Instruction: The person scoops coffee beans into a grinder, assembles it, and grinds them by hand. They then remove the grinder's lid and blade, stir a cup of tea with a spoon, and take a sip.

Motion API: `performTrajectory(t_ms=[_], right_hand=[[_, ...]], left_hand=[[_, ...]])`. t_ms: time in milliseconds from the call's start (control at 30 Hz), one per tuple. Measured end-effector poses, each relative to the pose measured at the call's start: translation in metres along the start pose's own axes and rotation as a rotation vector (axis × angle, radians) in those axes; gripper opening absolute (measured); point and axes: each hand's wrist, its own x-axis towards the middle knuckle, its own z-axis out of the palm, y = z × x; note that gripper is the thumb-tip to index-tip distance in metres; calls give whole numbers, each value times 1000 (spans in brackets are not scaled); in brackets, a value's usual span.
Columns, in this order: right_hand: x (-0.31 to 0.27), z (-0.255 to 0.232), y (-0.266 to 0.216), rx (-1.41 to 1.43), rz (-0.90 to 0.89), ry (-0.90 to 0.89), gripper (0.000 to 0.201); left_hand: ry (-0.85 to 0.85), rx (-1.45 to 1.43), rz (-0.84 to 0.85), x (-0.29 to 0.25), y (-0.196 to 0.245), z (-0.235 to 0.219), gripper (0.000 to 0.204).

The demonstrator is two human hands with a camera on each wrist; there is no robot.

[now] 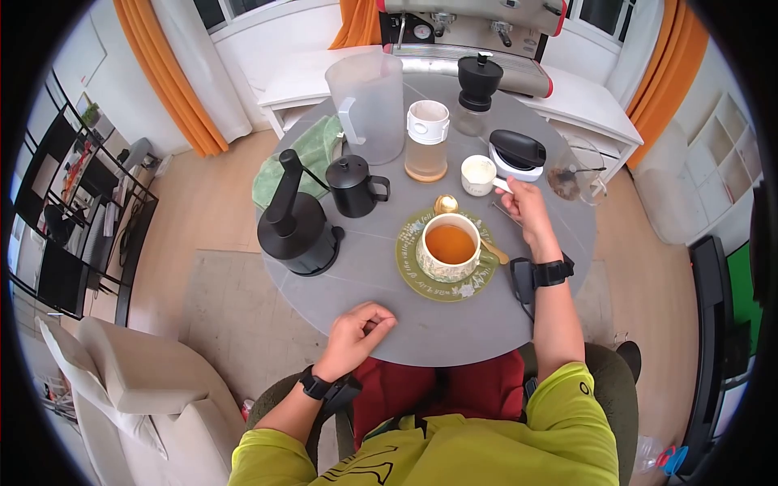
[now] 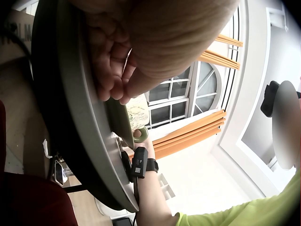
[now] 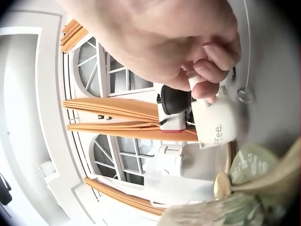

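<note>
My right hand (image 1: 528, 212) pinches the short handle of a small white coffee scoop (image 1: 478, 176), beyond the teacup. Letters reading "ffee" show on the scoop (image 3: 215, 123) in the right wrist view; something pale is inside it. A patterned cup (image 1: 448, 261) of amber-brown liquid stands on a green lettered saucer (image 1: 413, 279). Behind the cup, a gold spoon (image 1: 446, 204) lies on the saucer. A thin wire whisk (image 3: 244, 96) lies by the right hand. At the table's near edge my left hand (image 1: 356, 336) rests with loosely curled fingers, holding nothing.
On the round grey table (image 1: 365, 283) stand a black hand grinder (image 1: 300, 235), black pot (image 1: 354, 186), tall frosted pitcher (image 1: 373, 113), white-topped jar (image 1: 427, 146), black-topped grinder (image 1: 478, 85), black-lidded white container (image 1: 517, 154) and glass vessel (image 1: 571, 174). A green towel (image 1: 279, 174) lies left.
</note>
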Motion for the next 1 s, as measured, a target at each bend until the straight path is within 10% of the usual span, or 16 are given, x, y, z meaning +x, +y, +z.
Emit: performTrajectory(t_ms=[333,1000], right_hand=[[-1,11,-61,565,179,-297,29],[37,74,-118,-892,-710,212,27]], left_hand=[[4,-54,7,-1,-3,1,9],[-24,-16,-14,-1,-5,-1,11]])
